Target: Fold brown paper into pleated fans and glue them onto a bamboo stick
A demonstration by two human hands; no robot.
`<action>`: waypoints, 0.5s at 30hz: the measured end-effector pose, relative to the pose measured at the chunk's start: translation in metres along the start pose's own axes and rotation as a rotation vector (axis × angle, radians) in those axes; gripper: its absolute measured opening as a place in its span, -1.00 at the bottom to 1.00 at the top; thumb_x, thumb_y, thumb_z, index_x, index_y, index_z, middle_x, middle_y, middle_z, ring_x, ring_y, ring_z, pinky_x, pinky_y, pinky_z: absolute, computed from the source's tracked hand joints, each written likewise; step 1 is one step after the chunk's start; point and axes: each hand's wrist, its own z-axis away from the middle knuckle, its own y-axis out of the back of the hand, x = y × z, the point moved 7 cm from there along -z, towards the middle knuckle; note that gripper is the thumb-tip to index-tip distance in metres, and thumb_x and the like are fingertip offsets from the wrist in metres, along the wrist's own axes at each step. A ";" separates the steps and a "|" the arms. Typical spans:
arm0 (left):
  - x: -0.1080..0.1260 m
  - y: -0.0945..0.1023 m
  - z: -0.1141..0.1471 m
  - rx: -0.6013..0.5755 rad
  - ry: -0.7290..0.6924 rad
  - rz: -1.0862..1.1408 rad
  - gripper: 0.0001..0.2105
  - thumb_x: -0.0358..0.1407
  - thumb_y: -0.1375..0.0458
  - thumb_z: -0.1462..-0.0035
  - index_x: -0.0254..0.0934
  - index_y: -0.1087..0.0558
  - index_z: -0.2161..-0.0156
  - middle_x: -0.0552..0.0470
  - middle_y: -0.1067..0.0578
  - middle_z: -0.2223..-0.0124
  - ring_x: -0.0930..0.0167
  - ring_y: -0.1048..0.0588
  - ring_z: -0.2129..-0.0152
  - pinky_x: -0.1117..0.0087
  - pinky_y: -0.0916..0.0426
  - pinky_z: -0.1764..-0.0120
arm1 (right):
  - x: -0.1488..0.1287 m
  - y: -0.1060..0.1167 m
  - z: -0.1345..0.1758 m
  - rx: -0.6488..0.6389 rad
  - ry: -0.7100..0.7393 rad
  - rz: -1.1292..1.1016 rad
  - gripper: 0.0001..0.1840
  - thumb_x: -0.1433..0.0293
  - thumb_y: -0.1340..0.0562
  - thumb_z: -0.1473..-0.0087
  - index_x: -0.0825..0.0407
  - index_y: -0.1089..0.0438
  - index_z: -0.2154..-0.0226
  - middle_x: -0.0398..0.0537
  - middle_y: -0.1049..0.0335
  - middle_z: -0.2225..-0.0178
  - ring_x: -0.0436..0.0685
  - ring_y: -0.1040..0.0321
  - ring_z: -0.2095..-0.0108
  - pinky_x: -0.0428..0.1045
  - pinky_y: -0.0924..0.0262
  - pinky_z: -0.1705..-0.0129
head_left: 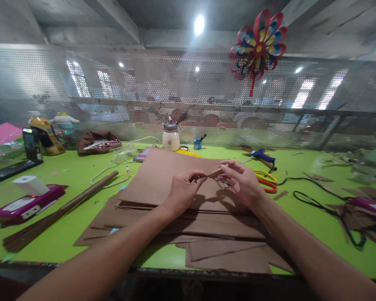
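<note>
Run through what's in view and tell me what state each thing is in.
Left hand: pinching brown strips
Right hand: at the strips' fanned end, grip unclear
Brown sheets: stacked unevenly, lying flat
White charger: sitting on purple power strip
White cable: near end unplugged
Brown bundle: lying down, one end splayed
Jar: upright, lid on
Blue glue gun: lying down

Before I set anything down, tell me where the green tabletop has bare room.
Bare tabletop shows between the brown bundle and the paper stack, and between the right forearm and the black cord. Crowded: the middle, where the left hand pinches brown strips near the right hand, and the right edge, where brown scraps lie around a magenta device.
</note>
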 end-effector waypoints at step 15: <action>0.002 -0.014 0.002 -0.134 -0.097 -0.192 -0.94 -0.42 -0.15 0.02 -0.32 -0.48 0.43 0.05 -0.38 0.47 0.52 -0.34 0.52 0.52 -0.23 0.42 | -0.013 -0.036 0.017 -0.394 0.581 1.117 -0.84 0.42 -0.15 -0.03 0.08 -0.42 0.32 -0.01 -0.38 0.43 0.07 -0.24 0.40 -0.05 -0.07 0.37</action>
